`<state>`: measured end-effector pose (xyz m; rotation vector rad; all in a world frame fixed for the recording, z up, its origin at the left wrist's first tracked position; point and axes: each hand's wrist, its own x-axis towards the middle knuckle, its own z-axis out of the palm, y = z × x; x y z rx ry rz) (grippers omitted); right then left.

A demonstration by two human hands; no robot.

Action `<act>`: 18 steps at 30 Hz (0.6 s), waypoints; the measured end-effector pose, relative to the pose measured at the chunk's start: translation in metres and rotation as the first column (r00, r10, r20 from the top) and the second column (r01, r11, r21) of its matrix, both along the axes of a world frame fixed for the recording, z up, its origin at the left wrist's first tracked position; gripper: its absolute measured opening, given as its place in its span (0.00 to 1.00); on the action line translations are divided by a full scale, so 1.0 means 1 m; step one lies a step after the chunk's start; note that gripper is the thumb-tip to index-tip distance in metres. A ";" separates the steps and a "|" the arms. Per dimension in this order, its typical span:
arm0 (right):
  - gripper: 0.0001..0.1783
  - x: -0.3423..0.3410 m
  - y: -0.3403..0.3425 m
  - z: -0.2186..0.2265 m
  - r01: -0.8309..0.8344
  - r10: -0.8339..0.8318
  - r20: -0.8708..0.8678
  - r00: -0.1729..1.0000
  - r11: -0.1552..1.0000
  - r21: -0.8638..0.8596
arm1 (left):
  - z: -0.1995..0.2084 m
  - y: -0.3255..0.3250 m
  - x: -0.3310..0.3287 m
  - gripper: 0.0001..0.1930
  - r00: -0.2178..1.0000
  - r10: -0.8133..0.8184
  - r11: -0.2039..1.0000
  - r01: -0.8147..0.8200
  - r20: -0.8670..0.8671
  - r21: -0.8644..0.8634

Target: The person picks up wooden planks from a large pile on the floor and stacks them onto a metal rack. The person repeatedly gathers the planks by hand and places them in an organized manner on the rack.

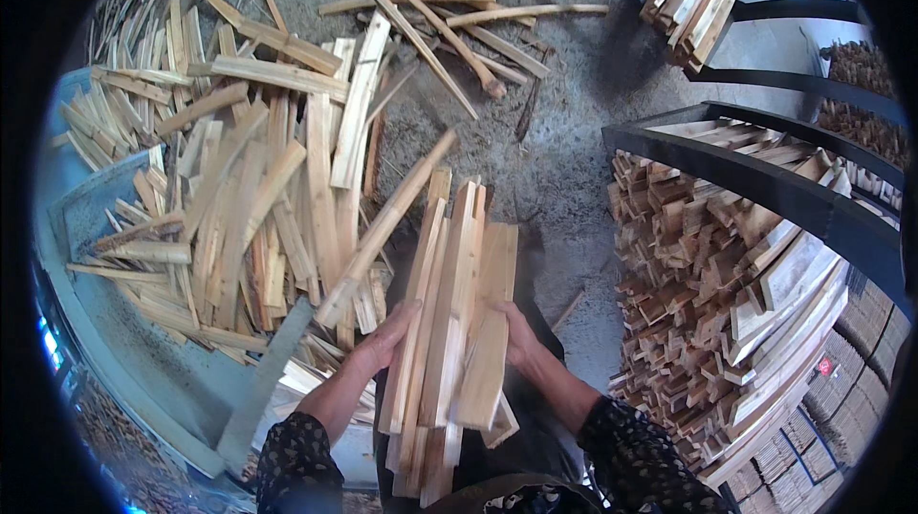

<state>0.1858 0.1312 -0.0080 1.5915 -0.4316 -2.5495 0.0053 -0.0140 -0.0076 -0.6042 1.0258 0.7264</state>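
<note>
A bundle of wooden slats [451, 313] is held upright in front of my body, with the slats running lengthwise away from me and their ends uneven. On its left side, my left hand [387, 334] presses with the fingers partly hidden behind the wood. My right hand [517, 330] grips the opposite side, next to a wider board [487, 361]. Just left of the bundle, a long loose slat [390, 225] leans at a slant; its edges are a little blurred. Dark patterned sleeves cover both forearms.
A large heap of loose slats [229, 198] fills the blue metal bin [172, 409] on the left. More strips [469, 36] lie on the concrete floor [569, 146] ahead. To the right, stacked wood [679, 294] stands in a black metal rack [755, 165], with another bundle [690, 2] beyond it.
</note>
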 end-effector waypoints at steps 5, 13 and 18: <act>0.27 0.048 0.012 -0.086 -0.139 0.131 0.089 0.987 0.985 0.102 | -0.022 0.019 0.022 0.43 0.981 -0.191 0.981 0.190 0.024 0.046; 0.40 0.059 0.022 -0.097 -0.352 0.326 0.139 0.935 0.899 0.261 | -0.028 0.049 0.045 0.43 0.954 -0.297 0.954 0.298 -0.033 0.039; 0.39 0.036 0.008 -0.087 -0.315 0.291 0.122 0.949 0.895 0.317 | -0.079 0.016 0.067 0.42 0.967 -0.112 0.994 0.110 -0.228 -0.019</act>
